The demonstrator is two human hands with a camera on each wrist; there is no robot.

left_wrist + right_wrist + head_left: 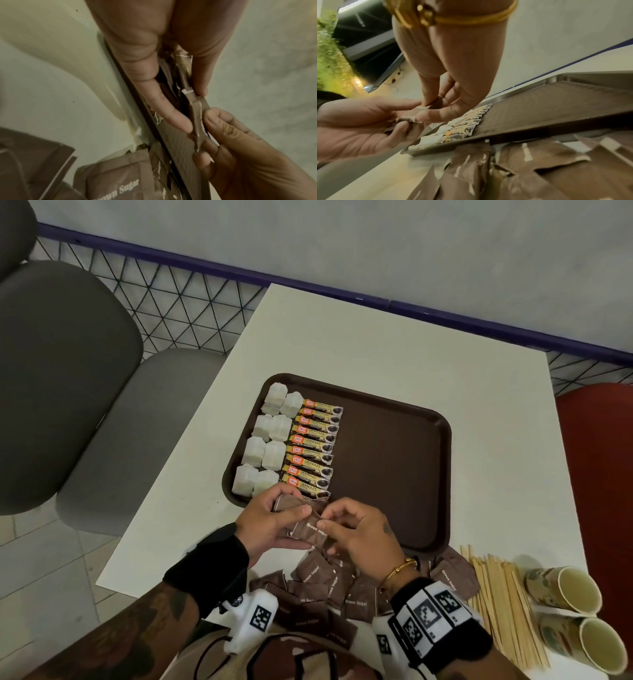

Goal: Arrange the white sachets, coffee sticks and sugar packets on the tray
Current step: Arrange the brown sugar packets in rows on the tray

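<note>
Both my left hand (265, 523) and right hand (359, 530) pinch a small stack of sugar packets (305, 529) over the tray's (394, 474) near edge.

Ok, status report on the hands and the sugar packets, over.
Left hand grips a small stack of brown sugar packets; right hand pinches the top one. White sachets and coffee sticks already lined up on tray. Nothing in the way.
</note>
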